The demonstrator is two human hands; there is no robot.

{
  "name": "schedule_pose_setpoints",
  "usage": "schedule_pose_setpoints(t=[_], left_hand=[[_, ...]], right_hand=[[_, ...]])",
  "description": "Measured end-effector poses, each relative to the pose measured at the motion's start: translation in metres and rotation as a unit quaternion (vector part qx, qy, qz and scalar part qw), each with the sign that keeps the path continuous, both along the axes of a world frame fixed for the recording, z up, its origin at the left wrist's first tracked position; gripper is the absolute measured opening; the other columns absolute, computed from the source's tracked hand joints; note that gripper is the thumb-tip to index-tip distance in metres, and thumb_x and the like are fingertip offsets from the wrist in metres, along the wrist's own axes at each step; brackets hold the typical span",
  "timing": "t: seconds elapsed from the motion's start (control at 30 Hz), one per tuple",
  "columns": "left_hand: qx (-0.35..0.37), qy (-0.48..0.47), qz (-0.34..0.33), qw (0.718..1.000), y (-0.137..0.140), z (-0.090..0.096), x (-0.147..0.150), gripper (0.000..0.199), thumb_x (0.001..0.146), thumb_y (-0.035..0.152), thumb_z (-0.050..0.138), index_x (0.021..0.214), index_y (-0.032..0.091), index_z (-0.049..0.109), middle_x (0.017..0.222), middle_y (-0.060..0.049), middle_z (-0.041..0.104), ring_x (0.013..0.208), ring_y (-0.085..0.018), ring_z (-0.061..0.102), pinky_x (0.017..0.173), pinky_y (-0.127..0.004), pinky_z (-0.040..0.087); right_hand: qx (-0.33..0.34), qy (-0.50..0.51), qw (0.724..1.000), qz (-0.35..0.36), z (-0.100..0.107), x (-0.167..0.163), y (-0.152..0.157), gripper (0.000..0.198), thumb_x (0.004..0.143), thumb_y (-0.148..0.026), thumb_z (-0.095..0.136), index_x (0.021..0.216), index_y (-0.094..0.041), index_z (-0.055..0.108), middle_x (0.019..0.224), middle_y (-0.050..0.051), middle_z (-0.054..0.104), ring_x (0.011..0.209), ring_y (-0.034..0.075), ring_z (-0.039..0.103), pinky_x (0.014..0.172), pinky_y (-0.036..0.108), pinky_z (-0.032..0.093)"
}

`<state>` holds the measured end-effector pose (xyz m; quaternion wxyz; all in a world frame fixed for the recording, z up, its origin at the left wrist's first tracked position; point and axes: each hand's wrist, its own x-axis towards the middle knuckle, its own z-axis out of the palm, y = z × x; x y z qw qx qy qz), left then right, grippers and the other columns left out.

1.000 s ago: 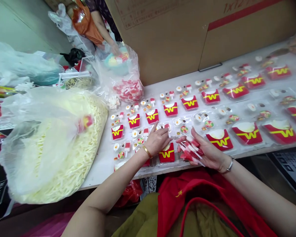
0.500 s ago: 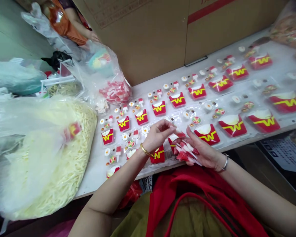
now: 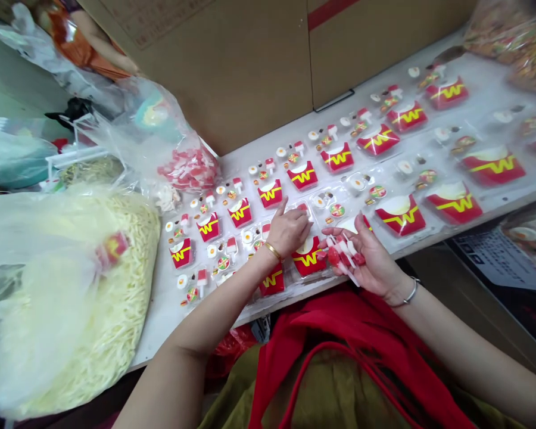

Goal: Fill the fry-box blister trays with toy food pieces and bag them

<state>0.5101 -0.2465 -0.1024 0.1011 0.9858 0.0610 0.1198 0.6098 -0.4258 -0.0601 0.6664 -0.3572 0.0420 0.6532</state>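
My left hand (image 3: 289, 231) is low over a clear plastic blister tray (image 3: 313, 215), fingers curled down. At its fingertips is a miniature red-and-white popsicle (image 3: 302, 208); part of it is hidden by the fingers. Palm up, my right hand (image 3: 373, 262) cradles a bunch of similar toy popsicles (image 3: 345, 253), their white sticks poking out in different directions. Beneath and between the hands lies a red fries carton piece with a yellow W (image 3: 308, 257). Around it, other trays hold red carton pieces, mini fried eggs (image 3: 320, 201) and mini pizzas (image 3: 337, 211).
Blister trays run in rows along the white table (image 3: 154, 310). A large bag of cream-coloured toy fries (image 3: 129, 286) fills the left; behind it sits a bag of popsicles (image 3: 190, 168). A cardboard box (image 3: 232, 71) stands at the back. Another person's arm (image 3: 100, 42) shows top left.
My left hand has moved from beside the right palm down to the tray, carrying a popsicle. My right hand stays nearby with its bunch. The whole view has shifted slightly.
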Motion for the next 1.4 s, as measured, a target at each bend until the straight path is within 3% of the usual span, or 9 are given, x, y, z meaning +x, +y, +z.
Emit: schedule_pose_setpoints(t=[0.1, 0.27, 0.43, 0.57, 0.8, 0.93, 1.2, 1.3, 1.4], left_hand=[[-0.048, -0.002, 0.005, 0.999, -0.006, 0.010, -0.003, 0.022, 0.091, 0.020, 0.043, 0.096, 0.019, 0.064, 0.102, -0.006, 0.067, 0.101, -0.020, 0.060, 0.113, -0.056, 0.017], [-0.227, -0.007, -0.063, 0.972, -0.022, 0.058, -0.001, 0.036, 0.089, 0.018, 0.044, 0.123, 0.025, 0.055, 0.124, -0.008, 0.056, 0.116, -0.021, 0.051, 0.101, -0.043, 0.038], [-0.261, 0.091, -0.142, 0.951, -0.034, 0.088, 0.014, 0.024, 0.089, 0.027, 0.051, 0.109, 0.025, 0.063, 0.114, -0.007, 0.060, 0.107, -0.020, 0.054, 0.096, -0.038, 0.039], [-0.378, 0.033, -0.077, 0.922, -0.035, 0.083, 0.031, 0.017, 0.090, 0.030, 0.052, 0.099, 0.020, 0.063, 0.098, -0.006, 0.064, 0.092, -0.016, 0.058, 0.086, -0.032, 0.046], [-0.557, -0.116, 0.139, 0.810, -0.019, 0.042, 0.073, 0.018, 0.082, 0.027, 0.061, 0.097, 0.018, 0.057, 0.087, -0.002, 0.062, 0.074, -0.011, 0.058, 0.068, -0.024, 0.050], [-0.536, -0.117, 0.163, 0.820, -0.008, 0.018, 0.098, 0.011, 0.079, 0.024, 0.062, 0.087, 0.017, 0.057, 0.082, -0.001, 0.060, 0.068, -0.009, 0.055, 0.064, -0.023, 0.047], [-0.320, -0.049, 0.231, 0.918, -0.012, -0.009, 0.124, 0.009, 0.079, 0.026, 0.060, 0.084, 0.018, 0.060, 0.078, -0.001, 0.061, 0.075, -0.016, 0.055, 0.081, -0.037, 0.043], [-0.192, -0.031, 0.243, 0.950, -0.015, -0.003, 0.124, 0.025, 0.075, 0.027, 0.065, 0.099, 0.020, 0.061, 0.098, -0.007, 0.060, 0.093, -0.025, 0.054, 0.087, -0.047, 0.039], [-0.171, -0.084, 0.181, 0.965, -0.027, 0.023, 0.110, 0.042, 0.080, 0.030, 0.061, 0.119, 0.020, 0.052, 0.111, -0.011, 0.055, 0.102, -0.027, 0.051, 0.088, -0.045, 0.039]], right_hand=[[-0.003, 0.008, 1.000, -0.023, -0.001, 0.003, -0.001, 0.049, 0.095, -0.056, 0.033, 0.111, -0.016, 0.058, 0.090, 0.010, 0.067, 0.068, 0.020, 0.065, 0.049, 0.028, 0.055], [-0.004, 0.057, 0.998, -0.042, 0.002, 0.012, -0.005, 0.044, 0.097, -0.051, 0.034, 0.108, -0.015, 0.058, 0.087, 0.010, 0.068, 0.075, 0.021, 0.067, 0.058, 0.033, 0.059], [0.046, 0.143, 0.989, -0.002, -0.001, 0.022, -0.011, 0.043, 0.099, -0.047, 0.033, 0.107, -0.014, 0.059, 0.090, 0.008, 0.069, 0.086, 0.021, 0.067, 0.081, 0.042, 0.057], [0.068, 0.173, 0.982, 0.005, -0.007, 0.031, -0.016, 0.041, 0.100, -0.044, 0.031, 0.110, -0.014, 0.057, 0.096, 0.009, 0.069, 0.090, 0.020, 0.067, 0.083, 0.041, 0.056], [0.074, 0.158, 0.983, -0.058, -0.007, 0.045, -0.030, 0.049, 0.099, -0.047, 0.027, 0.122, -0.011, 0.051, 0.115, 0.020, 0.062, 0.110, 0.026, 0.059, 0.089, 0.041, 0.052], [0.060, 0.144, 0.979, -0.134, -0.003, 0.053, -0.045, 0.047, 0.099, -0.045, 0.027, 0.121, -0.012, 0.052, 0.115, 0.018, 0.062, 0.115, 0.027, 0.056, 0.092, 0.045, 0.050], [0.033, 0.125, 0.969, -0.210, -0.004, 0.066, -0.051, 0.044, 0.098, -0.043, 0.034, 0.117, -0.011, 0.056, 0.117, 0.020, 0.062, 0.111, 0.029, 0.058, 0.088, 0.045, 0.054], [0.035, 0.126, 0.966, -0.224, -0.001, 0.068, -0.045, 0.042, 0.097, -0.043, 0.034, 0.115, -0.012, 0.057, 0.111, 0.018, 0.064, 0.108, 0.028, 0.060, 0.084, 0.045, 0.056], [0.046, 0.127, 0.961, -0.240, 0.003, 0.067, -0.038, 0.043, 0.097, -0.045, 0.034, 0.113, -0.013, 0.058, 0.111, 0.018, 0.064, 0.107, 0.028, 0.060, 0.083, 0.044, 0.056]])
